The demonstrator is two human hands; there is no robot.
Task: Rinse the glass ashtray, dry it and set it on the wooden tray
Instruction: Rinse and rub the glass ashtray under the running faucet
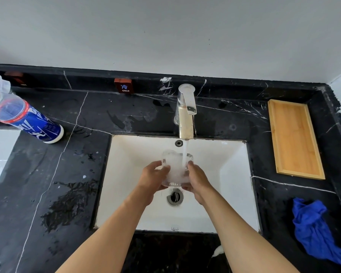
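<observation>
A clear glass ashtray (175, 164) is held over the white sink (230, 174), under water running from the chrome faucet (186, 113). The stream lands inside it and the water in it is white and churning. My left hand (153, 177) grips its left side and my right hand (198, 179) grips its right side. The wooden tray (293, 138) lies on the black counter at the right of the sink, with nothing in it. A crumpled blue cloth (313, 227) lies on the counter at the near right.
A plastic bottle (26, 117) with a blue label lies on the counter at the far left. Water puddles (67, 205) spread over the black marble left of the sink. A small COLD sign (124, 86) stands on the back ledge. The sink drain (175, 197) is open below my hands.
</observation>
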